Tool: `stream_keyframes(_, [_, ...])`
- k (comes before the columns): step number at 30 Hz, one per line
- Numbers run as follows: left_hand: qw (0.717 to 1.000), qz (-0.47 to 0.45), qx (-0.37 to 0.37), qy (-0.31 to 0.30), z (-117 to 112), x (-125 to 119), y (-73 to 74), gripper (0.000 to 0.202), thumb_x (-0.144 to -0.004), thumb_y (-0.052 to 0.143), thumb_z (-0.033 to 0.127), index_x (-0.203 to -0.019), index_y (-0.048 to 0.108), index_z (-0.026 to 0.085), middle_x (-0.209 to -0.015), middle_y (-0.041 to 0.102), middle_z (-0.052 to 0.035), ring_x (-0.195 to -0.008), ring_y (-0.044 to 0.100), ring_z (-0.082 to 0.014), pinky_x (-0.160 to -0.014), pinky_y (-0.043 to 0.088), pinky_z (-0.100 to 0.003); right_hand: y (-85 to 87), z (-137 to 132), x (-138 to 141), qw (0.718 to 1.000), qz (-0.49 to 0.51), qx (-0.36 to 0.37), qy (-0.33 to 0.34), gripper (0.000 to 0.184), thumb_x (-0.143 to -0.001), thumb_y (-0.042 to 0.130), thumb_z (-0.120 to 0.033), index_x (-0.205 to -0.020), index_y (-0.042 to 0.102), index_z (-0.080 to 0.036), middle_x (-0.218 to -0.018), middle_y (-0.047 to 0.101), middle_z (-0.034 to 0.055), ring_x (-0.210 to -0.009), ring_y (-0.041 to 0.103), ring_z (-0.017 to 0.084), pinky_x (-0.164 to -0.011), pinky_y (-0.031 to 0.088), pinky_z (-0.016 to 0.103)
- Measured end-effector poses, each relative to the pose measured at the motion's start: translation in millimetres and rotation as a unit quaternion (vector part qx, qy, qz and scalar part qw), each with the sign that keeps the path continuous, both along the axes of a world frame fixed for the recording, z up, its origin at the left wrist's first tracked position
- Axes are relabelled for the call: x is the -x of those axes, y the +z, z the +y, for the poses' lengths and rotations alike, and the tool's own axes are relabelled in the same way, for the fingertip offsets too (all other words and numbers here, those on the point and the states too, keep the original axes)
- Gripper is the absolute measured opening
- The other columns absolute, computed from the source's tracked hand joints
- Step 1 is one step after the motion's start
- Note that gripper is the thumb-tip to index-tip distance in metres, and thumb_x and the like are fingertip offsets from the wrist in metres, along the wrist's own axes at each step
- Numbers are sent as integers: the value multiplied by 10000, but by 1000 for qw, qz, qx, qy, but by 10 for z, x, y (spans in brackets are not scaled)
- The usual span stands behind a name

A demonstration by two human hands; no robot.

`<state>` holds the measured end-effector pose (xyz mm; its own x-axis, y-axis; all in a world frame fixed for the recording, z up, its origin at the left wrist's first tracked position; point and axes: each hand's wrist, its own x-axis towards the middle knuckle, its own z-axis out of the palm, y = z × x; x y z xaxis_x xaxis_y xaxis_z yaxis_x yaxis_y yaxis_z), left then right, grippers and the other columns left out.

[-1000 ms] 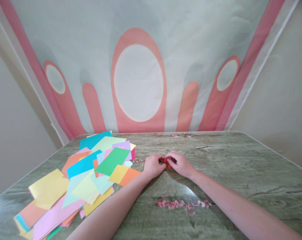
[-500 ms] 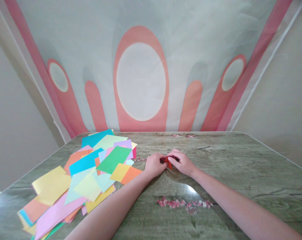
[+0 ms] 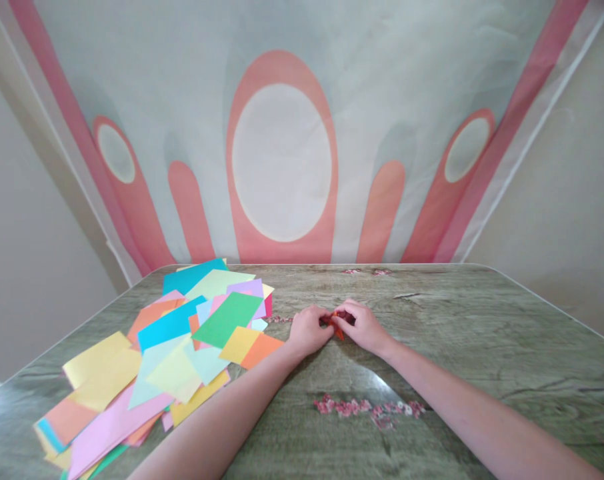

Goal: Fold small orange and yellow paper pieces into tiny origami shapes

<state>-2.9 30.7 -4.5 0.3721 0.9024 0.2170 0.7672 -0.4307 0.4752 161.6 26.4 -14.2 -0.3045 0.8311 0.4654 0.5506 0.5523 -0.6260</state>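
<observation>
A small folded piece of orange-red paper point(image 3: 339, 327) is between my two hands, over the middle of the table. My left hand point(image 3: 311, 330) pinches its left side, thumb toward me and fingers curled behind. On the other side my right hand point(image 3: 362, 325) grips it between thumb and forefinger, the remaining fingers bent. Most of the paper is hidden by my fingers; a pointed tip shows below them.
Loose sheets of coloured paper point(image 3: 229, 320) lie in an overlapping heap on the left of the wood-patterned table point(image 3: 462, 313). Pink flower prints point(image 3: 367, 405) mark the tabletop. A pink and white patterned backdrop point(image 3: 282, 160) rises behind the far edge.
My right thumb and fingers have shifted slightly on the folded paper, so its visible outline differs a little. My left hand stays nearly in place.
</observation>
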Motion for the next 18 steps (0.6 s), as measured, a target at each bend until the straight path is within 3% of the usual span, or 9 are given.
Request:
stream_keyframes(13, [1000,-12,-4,-23,4,38,-1,196,-741,521,319,-825,678,239,-757,630,5,-740,553,-146,-660,410,-220,-9,15,-21,1000,10,10,7,148,-823,525,-290,-815,622,-178,-737,524,20,-640,501,124,-592,402,247])
stream_keyframes(18, [999,-35,4,-2,-14,32,-3,210,-740,539,325,-860,676,220,-802,643,-9,-751,559,-145,-679,417,-227,-5,14,-26,1000,9,11,7,175,-827,522,-317,-806,625,-178,-730,529,22,-620,492,122,-578,399,249])
